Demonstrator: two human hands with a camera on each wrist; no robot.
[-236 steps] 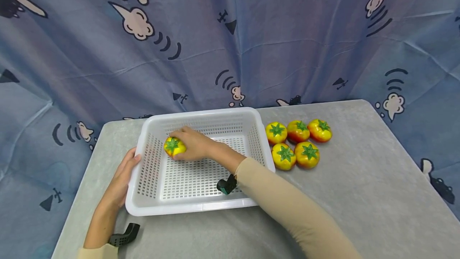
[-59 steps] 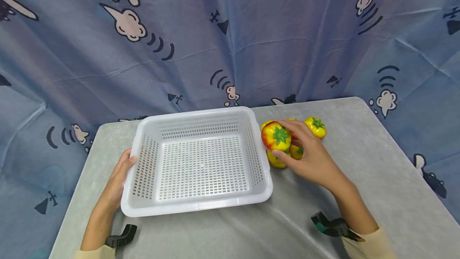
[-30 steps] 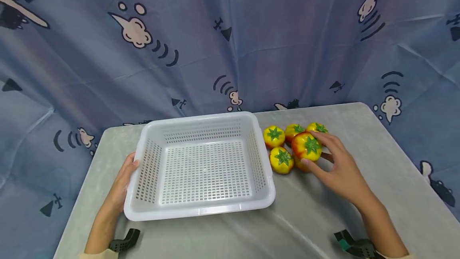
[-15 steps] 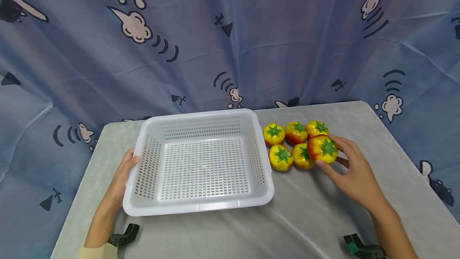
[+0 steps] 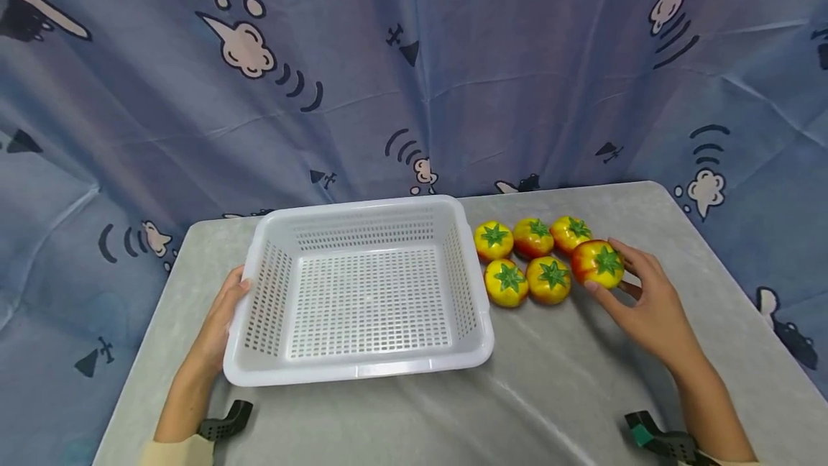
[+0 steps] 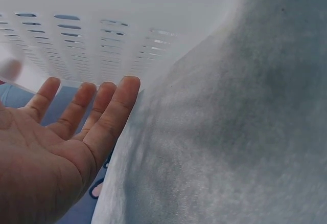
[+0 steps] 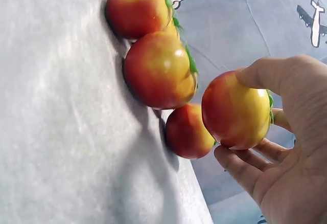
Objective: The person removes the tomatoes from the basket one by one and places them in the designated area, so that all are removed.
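In the head view, my right hand holds a yellow-and-red tomato with a star-shaped green top, between thumb and fingers. It is at the right end of the front row of several similar tomatoes. In the right wrist view, the held tomato appears raised off the table, in front of the others. My left hand is at the left side of a white perforated basket, thumb at the rim. The left wrist view shows that hand's fingers nearly straight, tips at the basket's outer wall.
The tomatoes stand in two rows close against the basket's right side. Everything is on a grey-covered table with its rounded far corner at the right. A blue patterned curtain hangs right behind the far edge.
Earlier my right hand had this tomato inside the basket. It came out, passed over the other tomatoes to the right, and shifted slightly further right in the last half second. My left hand stayed.
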